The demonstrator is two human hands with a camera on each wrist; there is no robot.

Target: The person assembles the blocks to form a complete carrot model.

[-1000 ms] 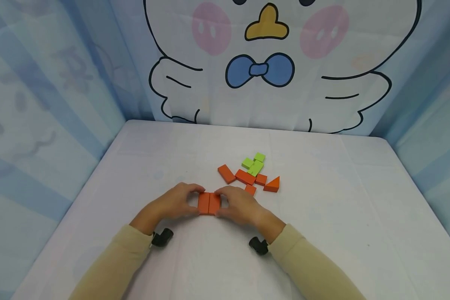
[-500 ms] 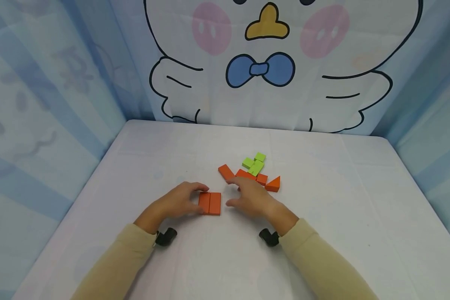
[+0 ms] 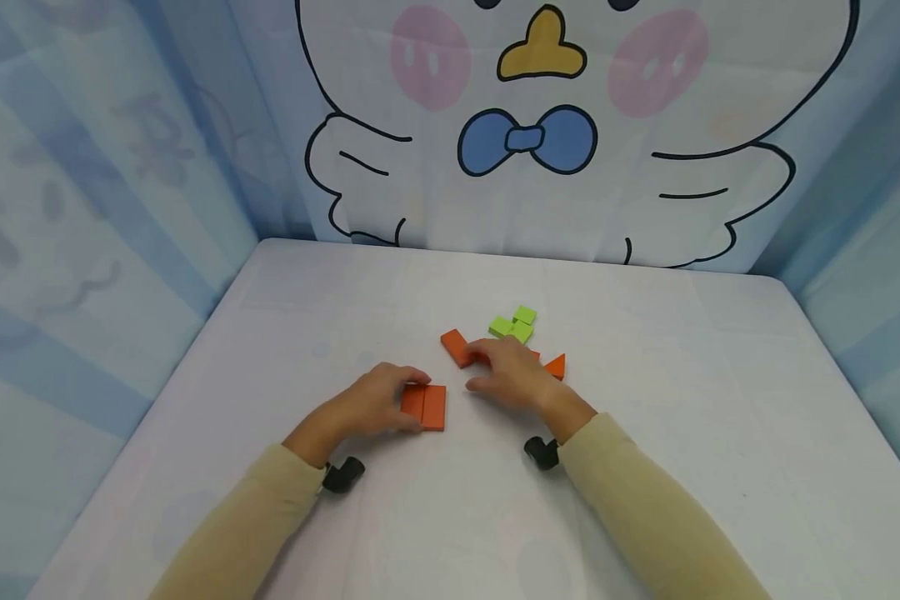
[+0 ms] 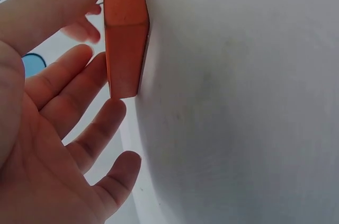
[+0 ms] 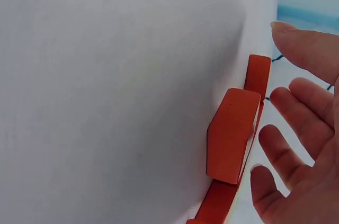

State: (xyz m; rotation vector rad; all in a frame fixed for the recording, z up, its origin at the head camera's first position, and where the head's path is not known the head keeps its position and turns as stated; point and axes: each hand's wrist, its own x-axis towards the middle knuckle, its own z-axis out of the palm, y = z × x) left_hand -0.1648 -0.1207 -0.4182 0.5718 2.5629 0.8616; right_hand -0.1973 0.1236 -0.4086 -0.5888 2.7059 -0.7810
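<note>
Two flat orange blocks lie side by side on the table, the left block (image 3: 412, 403) touching the right block (image 3: 435, 408). My left hand (image 3: 378, 402) pinches the left one between thumb and fingers at its near and far ends. Seen from the left wrist, the thumb (image 4: 58, 9) lies against the orange block (image 4: 126, 49), the lower fingers spread. My right hand (image 3: 516, 373), its fingers loosely bent and apart, hovers by the loose orange blocks and hides part of them. The right wrist view shows nothing between its fingers, with an orange block (image 5: 230, 136) beside them.
Beyond the right hand lie an oblong orange block (image 3: 455, 347), several lime-green blocks (image 3: 522, 331) touching one another, and an orange triangular block (image 3: 557, 367). A printed cloth (image 3: 525, 208) hangs behind the white table (image 3: 645, 400).
My right hand has let go of the right-hand orange block and moved right and away from me, over the loose blocks. My left hand stays at the pair, shifting slightly right over it.
</note>
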